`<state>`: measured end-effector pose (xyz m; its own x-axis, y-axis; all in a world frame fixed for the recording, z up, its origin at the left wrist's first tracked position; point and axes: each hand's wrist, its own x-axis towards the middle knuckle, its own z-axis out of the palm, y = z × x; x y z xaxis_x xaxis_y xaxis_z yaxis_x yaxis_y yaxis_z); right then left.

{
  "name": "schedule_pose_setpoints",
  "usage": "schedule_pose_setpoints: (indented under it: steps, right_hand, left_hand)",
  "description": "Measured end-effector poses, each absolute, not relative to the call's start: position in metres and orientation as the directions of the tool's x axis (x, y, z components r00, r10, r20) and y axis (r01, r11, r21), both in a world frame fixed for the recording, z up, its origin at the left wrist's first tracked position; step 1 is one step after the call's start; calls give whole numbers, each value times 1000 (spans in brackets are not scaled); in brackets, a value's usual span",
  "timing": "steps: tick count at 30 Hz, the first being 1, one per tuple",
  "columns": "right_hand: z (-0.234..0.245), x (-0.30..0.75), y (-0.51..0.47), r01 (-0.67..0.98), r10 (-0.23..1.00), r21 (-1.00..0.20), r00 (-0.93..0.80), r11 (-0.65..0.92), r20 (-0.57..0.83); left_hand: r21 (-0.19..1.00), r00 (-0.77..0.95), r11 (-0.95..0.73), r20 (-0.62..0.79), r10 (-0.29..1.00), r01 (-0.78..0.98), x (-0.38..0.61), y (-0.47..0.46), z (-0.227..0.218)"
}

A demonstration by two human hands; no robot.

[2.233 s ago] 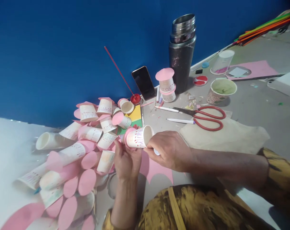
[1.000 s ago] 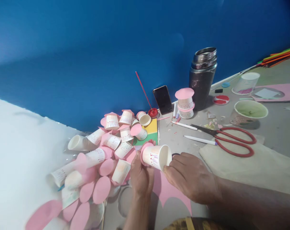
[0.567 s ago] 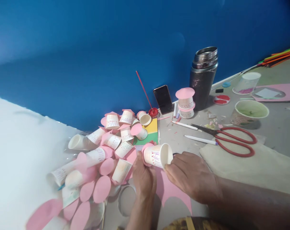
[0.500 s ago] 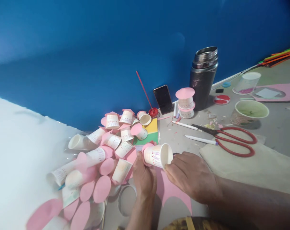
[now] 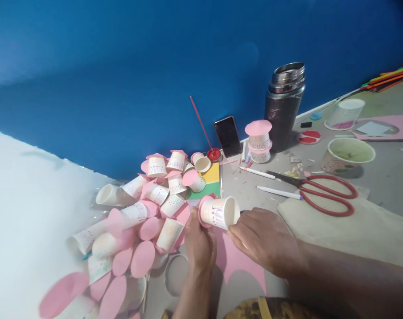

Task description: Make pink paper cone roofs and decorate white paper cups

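Observation:
Between my hands a white paper cup [image 5: 215,213] with purple and red drawing lies on its side, its mouth turned right. A pink paper disc [image 5: 204,204] covers its base. My left hand [image 5: 200,241] is closed round the disc end, thumb on top. At the rim, my right hand [image 5: 263,237] pinches the lower edge; its other fingers are curled and partly hidden. Just left of my hands is a heap of similar cups [image 5: 170,232] with pink discs. Under my hands lies a cut pink sheet [image 5: 236,259] with curved notches.
Right of my hands lie red-handled scissors [image 5: 327,195] and white markers [image 5: 281,192]. Farther back stand a dark steel flask [image 5: 284,110], two stacked cups with pink discs [image 5: 259,135], a phone [image 5: 227,136] and a pot of red paint [image 5: 214,154]. A green-lined cup [image 5: 349,153] stands right.
The cup has shifted very slightly, and more of the pink disc shows at its base. Both hands keep their hold; the whole view has moved a little.

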<state>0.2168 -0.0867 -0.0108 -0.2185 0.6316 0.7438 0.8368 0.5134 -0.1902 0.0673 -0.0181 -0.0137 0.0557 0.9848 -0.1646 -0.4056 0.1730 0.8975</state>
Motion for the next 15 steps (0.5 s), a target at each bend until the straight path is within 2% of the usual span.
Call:
schedule_pose_setpoints:
  steps: [6,9,12,13,15]
  right_hand:
    - [-17,217,-85,815,684,-267,-203,515,701]
    - [-19,217,-83,795,728,-363,-138,485,671]
    - [-13,219,-81,696,821,-587,-7,413,571]
    - [-10,219,-80,630,876,-694,45,348,480]
    - [-3,222,-78,426,970,-892,112,149,216]
  left_hand:
    - [872,82,206,-189,979,-445,67,-14,-12]
    - [881,66,203,-193,979,-428,66,-12,-10]
    - [908,23,159,-163,986,-388,62,-11,-8]
    - [923,2,124,-132,991,-366,61,-12,-8]
    - [957,-32,28,-39,999,-288,57,-13,-8]
